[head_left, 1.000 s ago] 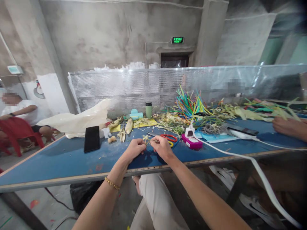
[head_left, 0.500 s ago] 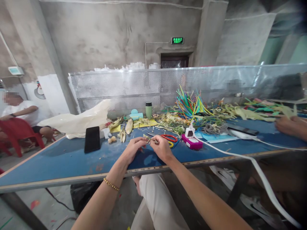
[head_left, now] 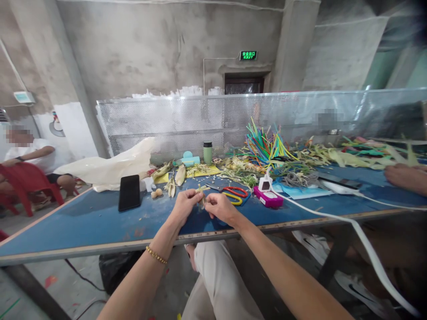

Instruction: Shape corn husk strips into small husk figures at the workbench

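Both my hands meet over the front part of the blue table (head_left: 90, 226). My left hand (head_left: 187, 204) pinches a small pale green piece of husk (head_left: 202, 201) between thumb and fingers. On the other side of it, my right hand (head_left: 220, 208) is closed on the lower part of the same piece. Scissors with red handles (head_left: 237, 192) and a pair with yellow handles (head_left: 235, 201) lie just beyond my right hand. Dried husks (head_left: 180, 175) and two small tan balls (head_left: 156, 194) rest beyond my left hand.
A black phone (head_left: 129, 193) lies at the left. To the right are a magenta box (head_left: 268, 198) and a white cable (head_left: 320, 214). Colourful stems (head_left: 263, 144) and a green bottle (head_left: 207, 154) stand behind. Another person's hand (head_left: 405, 176) is at the right.
My hands have shifted slightly, and the husk piece now shows more clearly between them. More of the scissors is uncovered. The other person's hand at the right has moved slightly.
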